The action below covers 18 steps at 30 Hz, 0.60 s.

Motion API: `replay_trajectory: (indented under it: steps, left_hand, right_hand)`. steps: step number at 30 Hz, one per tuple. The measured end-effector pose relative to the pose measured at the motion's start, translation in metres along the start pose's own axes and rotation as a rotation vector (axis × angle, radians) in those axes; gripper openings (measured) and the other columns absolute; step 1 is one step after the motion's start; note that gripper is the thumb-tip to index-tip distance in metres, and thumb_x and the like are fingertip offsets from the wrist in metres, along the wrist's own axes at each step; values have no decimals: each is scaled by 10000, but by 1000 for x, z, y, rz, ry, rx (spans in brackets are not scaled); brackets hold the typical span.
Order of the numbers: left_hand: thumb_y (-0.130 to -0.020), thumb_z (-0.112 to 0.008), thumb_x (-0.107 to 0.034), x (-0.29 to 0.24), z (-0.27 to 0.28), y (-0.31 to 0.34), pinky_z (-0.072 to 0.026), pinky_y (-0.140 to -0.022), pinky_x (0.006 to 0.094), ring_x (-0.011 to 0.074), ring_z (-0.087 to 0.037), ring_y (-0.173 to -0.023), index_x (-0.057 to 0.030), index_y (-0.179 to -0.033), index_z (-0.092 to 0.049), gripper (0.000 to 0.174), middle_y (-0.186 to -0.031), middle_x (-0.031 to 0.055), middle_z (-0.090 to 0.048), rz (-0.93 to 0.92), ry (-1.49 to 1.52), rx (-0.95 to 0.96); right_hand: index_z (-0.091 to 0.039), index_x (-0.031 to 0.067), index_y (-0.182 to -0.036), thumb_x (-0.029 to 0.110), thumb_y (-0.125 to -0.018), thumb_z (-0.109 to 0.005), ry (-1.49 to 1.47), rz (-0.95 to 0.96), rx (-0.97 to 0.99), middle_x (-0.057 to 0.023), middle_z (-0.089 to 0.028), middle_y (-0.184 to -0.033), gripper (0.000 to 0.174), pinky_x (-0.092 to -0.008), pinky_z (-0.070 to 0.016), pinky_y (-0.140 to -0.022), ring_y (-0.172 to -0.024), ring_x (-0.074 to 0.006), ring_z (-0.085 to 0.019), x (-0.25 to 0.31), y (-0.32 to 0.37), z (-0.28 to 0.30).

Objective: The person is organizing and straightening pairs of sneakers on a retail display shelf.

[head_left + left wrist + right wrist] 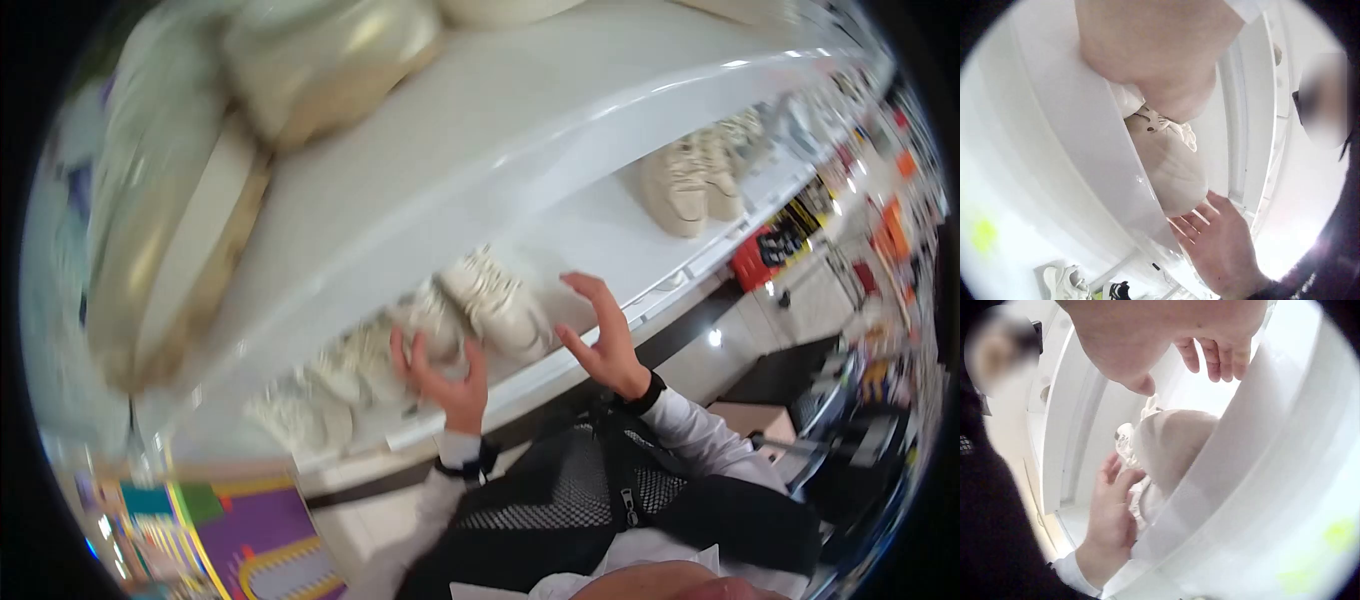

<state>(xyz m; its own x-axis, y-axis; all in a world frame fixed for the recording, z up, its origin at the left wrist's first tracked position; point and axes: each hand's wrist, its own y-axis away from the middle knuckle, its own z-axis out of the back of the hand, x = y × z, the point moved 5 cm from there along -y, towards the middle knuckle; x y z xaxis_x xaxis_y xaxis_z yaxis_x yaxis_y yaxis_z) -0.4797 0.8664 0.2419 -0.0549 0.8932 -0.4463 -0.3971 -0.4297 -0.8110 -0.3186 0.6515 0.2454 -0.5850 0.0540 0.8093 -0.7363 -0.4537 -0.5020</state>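
On the lower white shelf, a cream lace-up sneaker (pixel 505 310) stands between my two hands, with another cream sneaker (pixel 432 322) beside it on the left. My left hand (pixel 447 385) has its fingers spread in front of that left sneaker, fingertips overlapping it in the head view. To the right of the pair, my right hand (pixel 608 350) is held with fingers apart, nothing between them. In the left wrist view, the right hand (pixel 1219 244) has straight fingers close to the rounded toe of a sneaker (pixel 1175 175). The right wrist view shows the left hand (pixel 1110 515) close by the laces.
An upper white shelf (pixel 440 190) overhangs the hands, with shiny gold-toned shoes (pixel 330 70) on it. Along the lower shelf are more pale shoes (pixel 300 415) at left and a beige pair (pixel 690 185) at right. A red box (pixel 755 262) sits beyond the shelf edge.
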Motion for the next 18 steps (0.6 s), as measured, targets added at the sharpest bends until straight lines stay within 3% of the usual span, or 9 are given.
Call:
replay_trajectory:
  steps: [4, 7, 11, 13, 14, 17, 18]
  left_hand:
    - [-1006, -748, -72, 4, -1, 3, -328, -1328, 572, 452, -345, -1627, 12, -1540, -452, 616, -1755, 278, -323, -16, 175, 13]
    - [-988, -774, -76, 7, 0, 3, -393, -1284, 593, 478, -399, -1580, 6, -1509, -467, 610, -1676, 312, -382, -56, 201, -7]
    - [-997, -735, -93, -4, 15, -16, -349, -1288, 606, 452, -434, -1524, 5, -1448, -470, 532, -1634, 314, -409, -136, 182, 16]
    - [-1039, -743, -144, -23, 33, -27, -312, -1314, 612, 429, -416, -1545, 12, -1460, -472, 525, -1637, 282, -426, -233, 88, -68]
    - [-1010, -692, -150, -39, 36, -33, -288, -1289, 593, 412, -482, -1409, -5, -1322, -490, 398, -1538, 307, -466, -237, 64, -127]
    - [-1084, -692, -196, -66, 32, -38, -336, -1273, 601, 418, -487, -1447, 12, -1401, -520, 416, -1499, 269, -536, -329, 87, -118]
    - [-1081, -690, -200, -86, 20, -41, -347, -1261, 592, 410, -505, -1427, 22, -1368, -555, 387, -1458, 256, -569, -337, 181, -160]
  right_hand:
    - [-634, 42, -1471, 72, -969, -829, 54, -33, -88, -197, -676, -1441, 540, -451, -536, -1131, -1348, -401, -665, -20, 16, 36]
    - [-688, 59, -1386, 18, -954, -814, 67, -59, -164, -163, -705, -1363, 452, -427, -573, -1040, -1219, -356, -702, -34, 21, 59]
    - [-693, 44, -1364, 11, -957, -787, 95, -20, -294, -152, -710, -1342, 418, -417, -580, -1009, -1196, -342, -702, -49, 13, 92]
    - [-693, 37, -1356, 9, -958, -776, 108, -14, -321, -150, -712, -1337, 408, -415, -580, -1003, -1192, -341, -702, -57, 8, 111]
    - [-693, 32, -1351, 5, -955, -770, 127, 3, -361, -151, -714, -1331, 404, -415, -578, -1002, -1193, -342, -701, -61, 3, 123]
    - [-684, 28, -1357, 3, -935, -772, 165, 41, -389, -164, -702, -1350, 433, -430, -564, -1047, -1233, -370, -691, -73, -14, 161]
    - [-678, 33, -1367, 4, -923, -778, 210, 85, -447, -171, -692, -1368, 456, -436, -553, -1073, -1258, -386, -684, -76, -19, 174]
